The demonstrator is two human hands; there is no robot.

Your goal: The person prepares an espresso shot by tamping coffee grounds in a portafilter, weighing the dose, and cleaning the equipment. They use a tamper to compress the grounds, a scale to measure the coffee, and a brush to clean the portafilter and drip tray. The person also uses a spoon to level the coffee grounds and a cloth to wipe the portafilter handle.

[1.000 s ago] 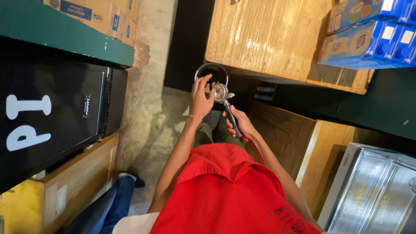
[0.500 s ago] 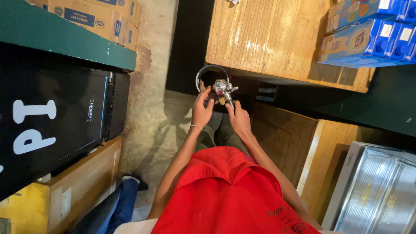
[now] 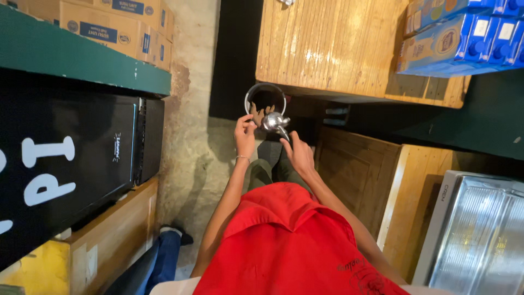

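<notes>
A shiny metal tool (image 3: 272, 121) with a rounded head and a dark handle sits over the mouth of a round metal container (image 3: 265, 90) standing on the floor between my knees. My right hand (image 3: 297, 155) grips the tool's handle from below. At the container's left edge, my left hand (image 3: 244, 134) has its fingers curled at the rim, close to the tool's head. The inside of the container is dark and its contents are hidden.
A black appliance (image 3: 82, 158) sits under a green shelf (image 3: 82, 63) of cardboard boxes (image 3: 117, 24) on the left. A wooden counter (image 3: 333, 46) with blue cartons (image 3: 453, 38) is ahead. A ribbed metal box (image 3: 480, 235) is at the lower right, and another person's leg (image 3: 161, 259) is lower left.
The tool has swung from lying down toward me to sitting over the container's mouth. My right hand shifted right, and my left hand slid off the opening to its left rim.
</notes>
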